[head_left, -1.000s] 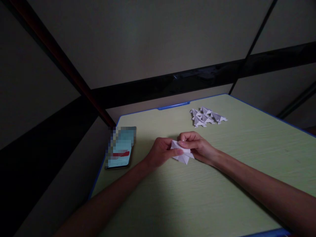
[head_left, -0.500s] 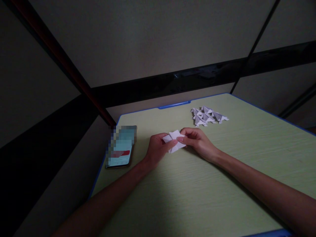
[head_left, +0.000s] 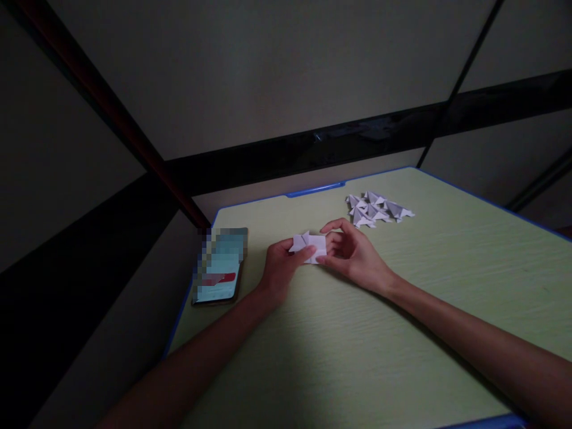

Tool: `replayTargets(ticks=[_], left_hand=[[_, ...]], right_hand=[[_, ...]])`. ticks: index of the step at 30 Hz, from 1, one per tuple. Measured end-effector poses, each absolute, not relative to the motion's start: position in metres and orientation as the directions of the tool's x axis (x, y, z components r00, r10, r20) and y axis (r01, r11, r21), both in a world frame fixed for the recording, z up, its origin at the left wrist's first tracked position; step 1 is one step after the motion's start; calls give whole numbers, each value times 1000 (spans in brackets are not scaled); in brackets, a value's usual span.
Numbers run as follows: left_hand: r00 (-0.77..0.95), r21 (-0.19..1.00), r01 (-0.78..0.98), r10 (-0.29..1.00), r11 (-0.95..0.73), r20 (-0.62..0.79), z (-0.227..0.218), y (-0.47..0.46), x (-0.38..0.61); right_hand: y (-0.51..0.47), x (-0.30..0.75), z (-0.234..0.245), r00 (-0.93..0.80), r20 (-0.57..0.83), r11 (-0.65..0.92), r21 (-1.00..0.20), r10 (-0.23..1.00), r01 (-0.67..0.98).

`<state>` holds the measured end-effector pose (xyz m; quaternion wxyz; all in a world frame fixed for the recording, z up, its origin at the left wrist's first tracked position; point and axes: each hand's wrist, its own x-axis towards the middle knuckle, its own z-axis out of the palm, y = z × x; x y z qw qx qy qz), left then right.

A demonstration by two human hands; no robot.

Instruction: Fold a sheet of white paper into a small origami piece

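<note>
A small white folded paper (head_left: 318, 243) with a pointed flap on its left part is held just above the table. My left hand (head_left: 282, 267) pinches it from the left, thumb pressed flat on top and the other fingers largely hidden under it. At the paper's right edge is my right hand (head_left: 360, 256), its thumb tip against the lower right corner and its index finger raised and apart from the thumb. Its other fingers curl beside the right edge; whether they touch the paper I cannot tell.
Several folded white paper figures (head_left: 375, 208) lie grouped toward the back right. On the left, a phone (head_left: 218, 265) with a lit, partly blurred screen rests on the light green table (head_left: 357, 351). The table has a blue edge and stands against a panelled wall (head_left: 277, 77).
My right hand has loosened its pinch and spread its fingers at the paper's right edge. The paper has been turned, now showing a straighter rectangular right part. My left hand still grips it.
</note>
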<state>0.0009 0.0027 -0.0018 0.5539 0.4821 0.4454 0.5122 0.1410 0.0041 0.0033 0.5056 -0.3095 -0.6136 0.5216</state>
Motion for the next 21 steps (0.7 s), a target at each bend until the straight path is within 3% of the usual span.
replayTargets(ticks=[8, 15, 21], left_hand=[[130, 999, 10, 991, -42, 41, -1, 0, 1], [184, 982, -186, 983, 37, -2, -3, 3, -1], [246, 990, -129, 969, 63, -29, -1, 5, -5]], right_hand=[[7, 147, 10, -205, 360, 325, -927, 910, -186], [7, 149, 8, -322, 339, 291, -938, 884, -189], [10, 158, 7, -410, 377, 395, -918, 830, -44]])
